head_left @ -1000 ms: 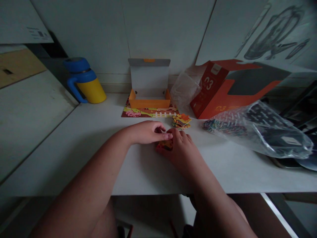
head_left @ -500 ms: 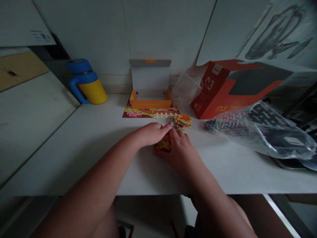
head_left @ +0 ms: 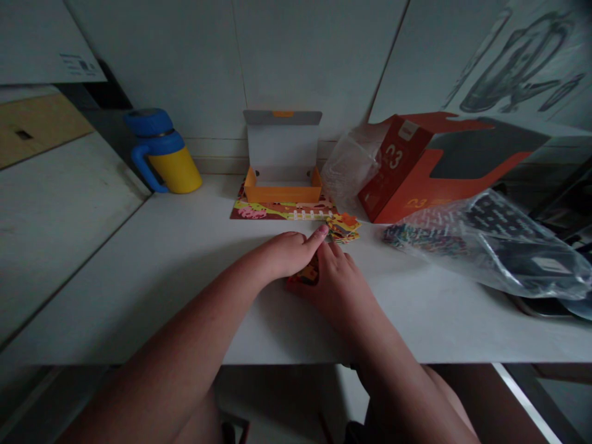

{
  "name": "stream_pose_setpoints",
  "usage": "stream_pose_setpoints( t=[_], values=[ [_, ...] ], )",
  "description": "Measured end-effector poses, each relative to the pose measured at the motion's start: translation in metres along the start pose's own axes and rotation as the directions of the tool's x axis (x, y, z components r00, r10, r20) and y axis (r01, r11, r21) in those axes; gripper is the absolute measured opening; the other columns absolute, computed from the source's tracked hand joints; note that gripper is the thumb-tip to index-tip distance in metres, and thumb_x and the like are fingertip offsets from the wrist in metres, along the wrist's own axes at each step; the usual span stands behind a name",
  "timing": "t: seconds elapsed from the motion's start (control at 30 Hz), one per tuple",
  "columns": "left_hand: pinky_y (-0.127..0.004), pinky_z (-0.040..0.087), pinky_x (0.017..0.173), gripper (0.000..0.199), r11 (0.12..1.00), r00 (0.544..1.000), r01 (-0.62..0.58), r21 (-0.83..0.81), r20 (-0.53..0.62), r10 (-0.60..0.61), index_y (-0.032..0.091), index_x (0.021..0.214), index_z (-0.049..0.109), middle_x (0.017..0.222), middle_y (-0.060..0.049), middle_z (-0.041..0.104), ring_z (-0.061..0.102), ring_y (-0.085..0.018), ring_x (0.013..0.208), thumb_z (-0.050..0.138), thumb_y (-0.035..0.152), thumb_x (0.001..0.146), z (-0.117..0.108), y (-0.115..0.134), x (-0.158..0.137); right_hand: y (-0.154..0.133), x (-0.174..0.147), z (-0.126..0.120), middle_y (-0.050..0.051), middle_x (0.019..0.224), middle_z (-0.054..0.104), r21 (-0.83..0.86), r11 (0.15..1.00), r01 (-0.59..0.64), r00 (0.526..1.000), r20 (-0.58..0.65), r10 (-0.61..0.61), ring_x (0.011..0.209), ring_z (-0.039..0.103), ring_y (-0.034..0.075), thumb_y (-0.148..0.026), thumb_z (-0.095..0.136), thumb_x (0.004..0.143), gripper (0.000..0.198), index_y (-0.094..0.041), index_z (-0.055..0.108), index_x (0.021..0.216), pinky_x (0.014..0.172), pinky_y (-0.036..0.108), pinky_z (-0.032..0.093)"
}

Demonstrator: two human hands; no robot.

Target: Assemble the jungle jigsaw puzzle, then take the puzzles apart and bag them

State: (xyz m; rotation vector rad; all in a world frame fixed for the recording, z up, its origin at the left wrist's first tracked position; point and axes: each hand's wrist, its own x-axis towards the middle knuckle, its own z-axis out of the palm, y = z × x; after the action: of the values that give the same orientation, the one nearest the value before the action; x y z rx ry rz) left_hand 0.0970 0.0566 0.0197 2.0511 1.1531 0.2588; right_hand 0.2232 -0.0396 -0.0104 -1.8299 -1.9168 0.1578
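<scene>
My left hand (head_left: 294, 251) and my right hand (head_left: 340, 274) meet over the white tabletop, both closed around printed jigsaw puzzle pieces (head_left: 309, 272) in dark orange and red. The left thumb points forward past the right fingertips. Most of the held pieces are covered by the hands, and the other left fingers are hidden. Just beyond the fingertips lies a small loose pile of yellow and orange puzzle pieces (head_left: 346, 227). Behind it an illustrated sheet (head_left: 263, 211) lies flat, with an orange box (head_left: 283, 194) on it, lid raised.
A blue and yellow mug-like flask (head_left: 173, 163) stands at the back left. To the right are crumpled clear plastic (head_left: 349, 163), a large orange-red carton (head_left: 416, 185) and a plastic bag (head_left: 499, 246) with dark contents. The table's front edge runs below my forearms.
My left hand has shifted slightly right and down, covering a little more of the held puzzle pieces. The right hand stays nearly in place, and the loose pile looks the same.
</scene>
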Motion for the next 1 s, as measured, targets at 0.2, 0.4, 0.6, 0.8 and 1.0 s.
stream_pose_setpoints(
  t=[0.2,0.4,0.6,0.8,1.0],
  values=[
    [-0.043,0.047,0.096,0.083,0.999,1.000,-0.013,-0.035,-0.013,0.012,0.024,0.069,0.074,0.085,-0.016,0.078,0.073,-0.036,0.099,0.028,0.088,0.095,-0.002,0.002,-0.004,0.001,0.000,0.001,0.019,0.124,0.066,0.054,0.999,0.002,1.000,-0.019,-0.001,0.108,0.068,0.038,-0.040,0.085,0.078,0.070,-0.018,0.057,0.139,0.093,0.052,0.055],
    [-0.042,0.048,0.093,0.079,0.995,0.998,-0.037,-0.087,-0.056,0.032,0.022,0.084,0.077,0.097,-0.017,0.080,0.071,-0.036,0.104,0.031,0.085,0.097,-0.002,0.004,-0.002,0.007,0.000,-0.001,0.020,0.127,0.063,0.059,0.998,-0.032,0.998,-0.057,0.035,0.111,0.067,0.039,-0.038,0.086,0.079,0.072,-0.017,0.054,0.140,0.093,0.052,0.056],
    [-0.038,0.048,0.081,0.071,0.975,0.990,-0.091,-0.201,-0.124,0.067,0.022,0.097,0.073,0.094,-0.010,0.078,0.070,-0.028,0.090,0.039,0.084,0.097,0.009,0.006,0.001,0.020,0.002,-0.012,0.022,0.129,0.065,0.071,0.995,-0.068,0.989,-0.130,0.077,0.106,0.070,0.037,-0.041,0.081,0.083,0.068,-0.018,0.051,0.140,0.085,0.050,0.057],
    [-0.033,0.050,0.082,0.058,0.868,0.977,-0.198,-0.455,-0.159,0.140,0.021,0.109,0.066,0.102,-0.007,0.074,0.067,-0.023,0.094,0.062,0.076,0.091,0.022,0.006,0.004,0.030,0.007,-0.017,0.019,0.116,0.072,0.112,0.994,0.008,0.984,-0.178,0.013,0.102,0.070,0.036,-0.036,0.072,0.094,0.043,-0.018,0.053,0.128,0.085,0.049,0.056],
    [-0.030,0.048,0.081,0.042,0.811,0.936,-0.319,-0.491,-0.297,0.188,0.021,0.099,0.061,0.094,-0.003,0.067,0.061,-0.018,0.088,0.064,0.063,0.096,0.021,0.005,0.008,0.028,0.010,-0.011,0.021,0.125,0.066,0.087,0.992,0.089,0.970,-0.234,-0.067,0.117,0.066,0.037,-0.031,0.058,0.102,0.040,-0.017,0.052,0.139,0.098,0.056,0.056]
  ],
)
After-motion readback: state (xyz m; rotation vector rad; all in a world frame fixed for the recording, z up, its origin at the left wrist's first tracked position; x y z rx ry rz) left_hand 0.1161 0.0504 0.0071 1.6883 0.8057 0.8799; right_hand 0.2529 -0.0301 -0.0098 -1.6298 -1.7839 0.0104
